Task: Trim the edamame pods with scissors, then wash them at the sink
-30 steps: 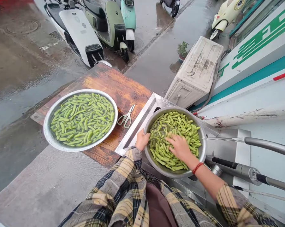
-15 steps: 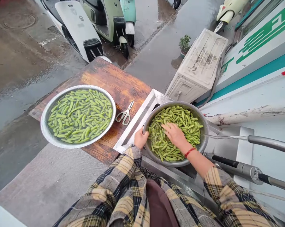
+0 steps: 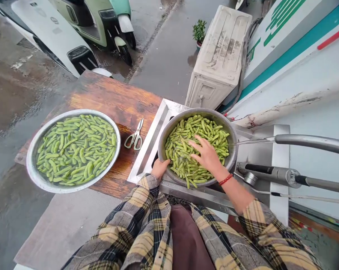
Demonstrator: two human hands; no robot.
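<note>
Right hand (image 3: 207, 155) lies open, fingers spread flat on the green pods (image 3: 186, 131) in the metal bowl (image 3: 208, 111), which sits in the steel sink (image 3: 146, 150) at the wooden table's (image 3: 110, 97) right edge, while the left hand (image 3: 160, 167) grips the bowl's near rim, scissors (image 3: 134, 137) just beside the sink.
</note>
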